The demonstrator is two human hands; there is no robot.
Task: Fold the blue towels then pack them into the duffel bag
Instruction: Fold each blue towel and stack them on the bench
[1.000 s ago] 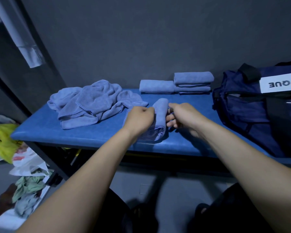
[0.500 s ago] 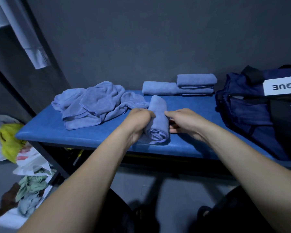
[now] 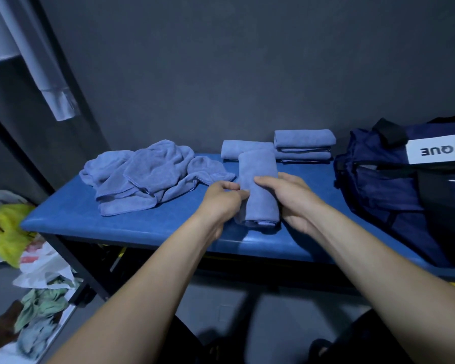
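— While the left hand pinches the near-left edge of the folded blue towel, the right hand curls over its other side. That's a firm grip from both.

— And the towel lies lengthwise on the blue bench, near the front edge, between the two hands.

— Just to its left, a heap of unfolded towels. Behind it, against the wall, a stack of folded towels.

— Far right, the navy duffel bag sits on the bench, apart from the hands.

— On the floor at left, plastic bags and crumpled cloth.
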